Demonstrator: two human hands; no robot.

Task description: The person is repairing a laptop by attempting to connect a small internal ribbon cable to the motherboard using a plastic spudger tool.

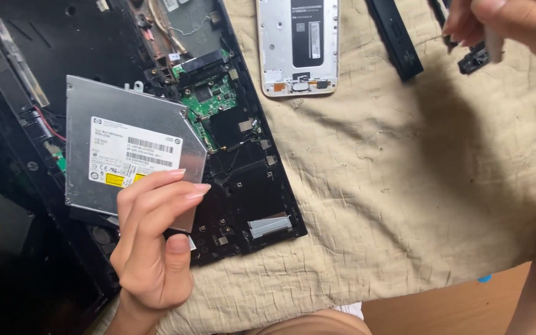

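Beige quilted cloth (404, 186) covers the worktop. Left hand (153, 248) fingers (178, 186) pinch the flat silver optical drive (128, 146) above the opened black laptop chassis (243, 186); best kept level, clear of the green circuit board (209, 102). Right hand (510, 25) pinches something small, blurred.

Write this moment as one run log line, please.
left hand: holds silver optical drive | right hand: raised, contents unclear | below: opened laptop base
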